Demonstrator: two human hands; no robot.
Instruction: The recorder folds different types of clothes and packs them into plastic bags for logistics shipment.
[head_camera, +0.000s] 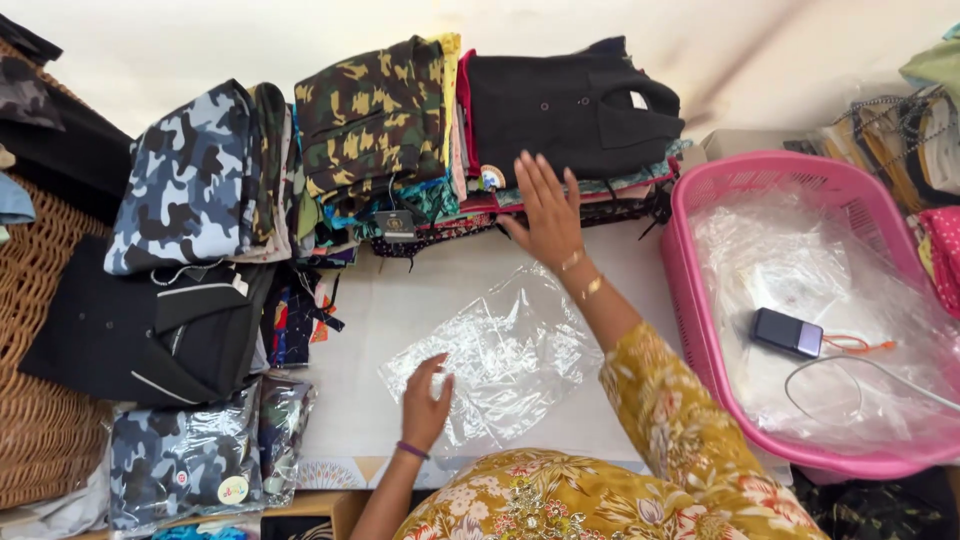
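Left hand grip released on clear plastic bag; right hand released, reaching folded clothes stack; pink basket beside.

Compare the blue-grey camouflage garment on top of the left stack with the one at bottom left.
The folded blue-grey camouflage garment on the stack is unwrapped; the blue-grey camouflage garment at bottom left is sealed in clear plastic with a round sticker. The first tops a pile; the second lies low. Same pattern.
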